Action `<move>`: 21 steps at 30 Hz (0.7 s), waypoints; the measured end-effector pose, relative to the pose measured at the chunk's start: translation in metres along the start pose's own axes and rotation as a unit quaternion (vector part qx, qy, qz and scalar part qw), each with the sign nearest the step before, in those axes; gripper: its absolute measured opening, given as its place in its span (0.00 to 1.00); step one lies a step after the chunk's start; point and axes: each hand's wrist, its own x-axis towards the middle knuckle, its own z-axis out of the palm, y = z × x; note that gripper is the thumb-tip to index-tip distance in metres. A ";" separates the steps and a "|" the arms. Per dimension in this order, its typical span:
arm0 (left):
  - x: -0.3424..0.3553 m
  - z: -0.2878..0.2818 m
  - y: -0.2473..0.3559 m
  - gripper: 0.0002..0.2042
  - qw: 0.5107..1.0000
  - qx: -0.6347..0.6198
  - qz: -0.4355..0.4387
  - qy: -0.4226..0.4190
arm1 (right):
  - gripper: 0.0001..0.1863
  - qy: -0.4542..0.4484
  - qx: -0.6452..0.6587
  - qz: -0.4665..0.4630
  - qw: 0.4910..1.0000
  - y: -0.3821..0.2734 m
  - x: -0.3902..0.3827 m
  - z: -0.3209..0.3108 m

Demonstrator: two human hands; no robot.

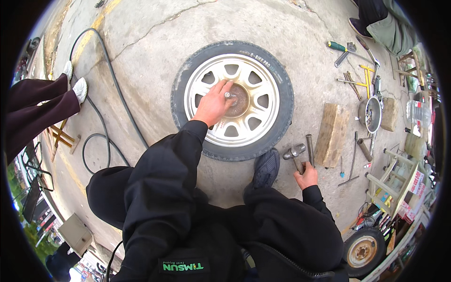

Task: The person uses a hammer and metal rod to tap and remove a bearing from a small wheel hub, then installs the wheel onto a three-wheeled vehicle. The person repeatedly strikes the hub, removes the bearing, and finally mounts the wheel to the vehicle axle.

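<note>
A wheel with a black tyre (pixel 185 110) and a pale, rust-stained spoked rim (pixel 205 61) lies flat on the ground before me. Over its brown hub (pixel 243 99), my left hand (pixel 213 104) pinches a short metal pin or rod (pixel 227 95), seen almost end-on. How far it reaches down into the hub is hidden. To the right of the wheel, my right hand (pixel 306 176) is closed around the handle of a hammer (pixel 294 152), its steel head pointing away from me. A dark metal bar (pixel 309 148) runs beside the hammer up to my fingers; whether I touch it, I cannot tell.
At the right lie a wooden block (pixel 330 134), a metal bowl of small parts (pixel 374 115), yellow-handled tools (pixel 365 77) and a green-handled screwdriver (pixel 337 45). A small stool (pixel 390 181) stands nearer. A black hose (pixel 112 73) curves at left, near another person's shoes (pixel 80 89).
</note>
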 end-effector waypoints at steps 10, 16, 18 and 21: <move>0.002 0.005 -0.007 0.33 1.000 0.010 0.009 0.009 | 0.17 0.064 -0.043 -0.337 0.938 -0.164 0.034 -0.105; -0.001 0.010 -0.006 0.32 0.999 0.007 0.010 0.034 | 0.12 0.113 -0.184 -0.550 0.807 -0.234 0.087 -0.100; -0.002 0.012 -0.006 0.32 0.999 0.003 0.007 0.036 | 0.10 0.115 -0.168 -0.595 0.777 -0.234 0.086 -0.096; -0.001 0.013 -0.007 0.32 0.999 0.011 0.005 0.041 | 0.10 0.092 -0.156 -0.577 0.796 -0.236 0.093 -0.089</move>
